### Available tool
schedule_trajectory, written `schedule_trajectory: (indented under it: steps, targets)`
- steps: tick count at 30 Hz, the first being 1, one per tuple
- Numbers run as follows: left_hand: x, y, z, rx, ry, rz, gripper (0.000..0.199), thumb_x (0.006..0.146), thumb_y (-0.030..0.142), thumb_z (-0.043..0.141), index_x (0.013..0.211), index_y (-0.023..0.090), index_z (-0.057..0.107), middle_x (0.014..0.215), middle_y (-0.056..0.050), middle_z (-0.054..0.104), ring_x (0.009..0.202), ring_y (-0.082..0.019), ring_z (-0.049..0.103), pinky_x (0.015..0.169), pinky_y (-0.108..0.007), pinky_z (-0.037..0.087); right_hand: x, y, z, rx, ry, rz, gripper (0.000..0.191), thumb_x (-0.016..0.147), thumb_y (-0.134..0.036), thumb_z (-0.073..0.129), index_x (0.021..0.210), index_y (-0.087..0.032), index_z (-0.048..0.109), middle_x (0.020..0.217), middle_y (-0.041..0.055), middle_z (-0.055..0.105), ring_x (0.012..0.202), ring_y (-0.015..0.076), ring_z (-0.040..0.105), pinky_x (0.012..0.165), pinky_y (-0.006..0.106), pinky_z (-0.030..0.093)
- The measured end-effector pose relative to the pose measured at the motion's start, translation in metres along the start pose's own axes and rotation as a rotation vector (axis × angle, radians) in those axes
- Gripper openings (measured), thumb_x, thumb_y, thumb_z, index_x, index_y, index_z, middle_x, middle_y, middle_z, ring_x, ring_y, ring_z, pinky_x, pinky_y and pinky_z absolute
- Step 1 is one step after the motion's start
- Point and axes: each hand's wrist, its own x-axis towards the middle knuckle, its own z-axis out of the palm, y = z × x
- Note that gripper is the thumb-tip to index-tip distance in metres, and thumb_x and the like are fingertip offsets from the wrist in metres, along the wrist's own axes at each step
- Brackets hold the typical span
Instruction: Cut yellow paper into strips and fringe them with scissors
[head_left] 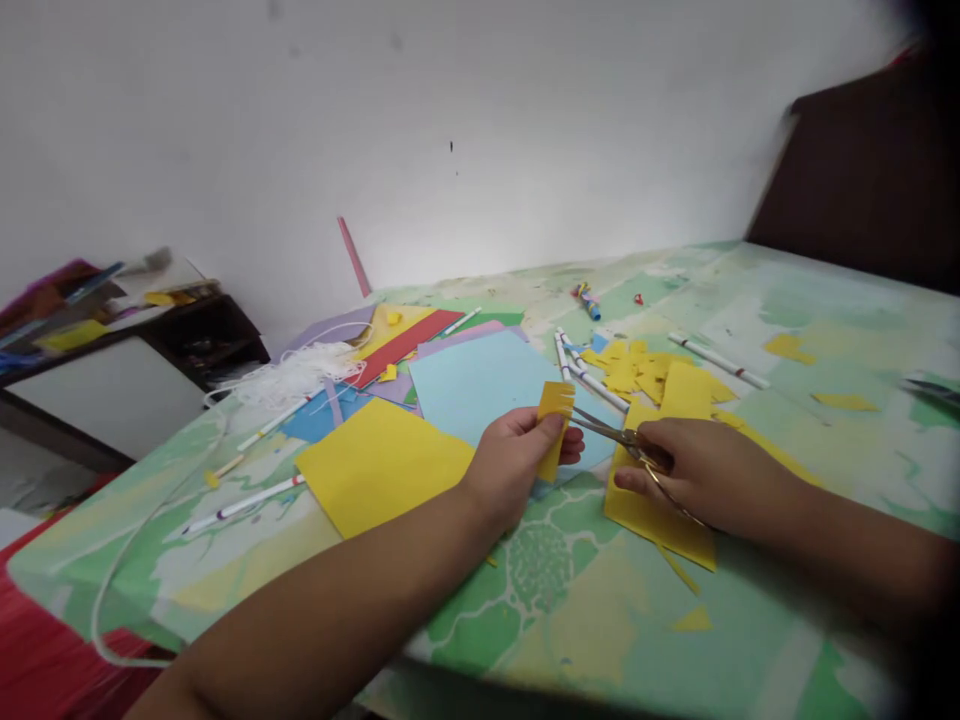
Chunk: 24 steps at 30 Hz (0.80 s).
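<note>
Near the middle of the frame I see the person's left hand (514, 458) pinching a small yellow paper strip (550, 440), its upper right edge slit into a fringe. Right of centre, the right hand (694, 468) grips slim metal scissors (627, 437), their tips at that fringe. A flat yellow paper sheet (637, 512) lies beneath the right hand, a heap of small yellow paper scraps (628, 368) above it, and a pale blue paper sheet (480, 380) behind the left hand

White string (304, 372), probably, at left
</note>
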Motion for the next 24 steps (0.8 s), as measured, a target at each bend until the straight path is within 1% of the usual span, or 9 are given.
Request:
schedule_trajectory:
  steps: [4,8,11,14,19,24]
  targets:
    - [0.0004,-0.0028,-0.0012,0.02,-0.058,-0.053,0.023,0.065,0.031,0.061,0.074,0.011,0.056,0.065,-0.003,0.061,0.059,-0.011,0.057,0.065,-0.028,0.046,-0.0008,-0.0008,0.0009,0.004,-0.003,-0.004,0.043,0.064,-0.062,0.044,0.054,-0.02,0.041,0.051,0.0006,0.048,0.044,0.0105,0.038,0.042,0.025,0.021]
    - [0.0003,-0.003,0.0016,0.107,-0.095,-0.056,0.019,0.067,0.03,0.059,0.071,0.011,0.057,0.061,-0.002,0.059,0.056,-0.009,0.054,0.061,-0.026,0.044,-0.0024,-0.0047,0.0015,0.0,-0.008,-0.008,0.041,0.064,-0.06,0.046,0.055,-0.02,0.041,0.052,0.0008,0.048,0.045,0.0112,0.038,0.043,0.025,0.02]
    - [-0.0001,-0.0029,0.0027,0.115,-0.11,-0.065,0.019,0.066,0.03,0.059,0.07,0.011,0.056,0.061,-0.002,0.059,0.057,-0.009,0.055,0.061,-0.026,0.043,-0.0025,-0.0062,0.0009,-0.001,-0.01,0.001,0.041,0.064,-0.06,0.046,0.055,-0.02,0.04,0.053,0.0008,0.049,0.047,0.0117,0.039,0.044,0.025,0.02]
    - [-0.0014,-0.0032,0.0015,0.11,-0.116,-0.045,0.019,0.067,0.031,0.059,0.071,0.013,0.056,0.063,-0.001,0.06,0.058,-0.009,0.056,0.062,-0.026,0.044,-0.0024,-0.0067,-0.0006,0.004,-0.016,-0.006,0.042,0.065,-0.06,0.044,0.054,-0.02,0.039,0.052,0.0008,0.048,0.046,0.0115,0.038,0.044,0.025,0.02]
    - [-0.005,-0.0013,0.0016,0.183,-0.124,-0.025,0.018,0.069,0.031,0.057,0.07,0.013,0.057,0.062,-0.001,0.06,0.057,-0.009,0.056,0.06,-0.025,0.043,-0.0033,-0.0067,-0.0013,0.005,-0.033,-0.025,0.041,0.067,-0.059,0.042,0.054,-0.021,0.037,0.051,0.0003,0.046,0.046,0.0113,0.038,0.043,0.025,0.02]
    - [-0.0092,0.0025,0.0051,0.162,-0.14,-0.014,0.017,0.07,0.029,0.056,0.068,0.012,0.056,0.061,-0.001,0.059,0.056,-0.008,0.055,0.059,-0.022,0.043,-0.0034,-0.0042,0.002,0.0,-0.029,-0.062,0.038,0.067,-0.055,0.045,0.055,-0.02,0.037,0.051,0.0004,0.046,0.047,0.011,0.039,0.044,0.024,0.021]
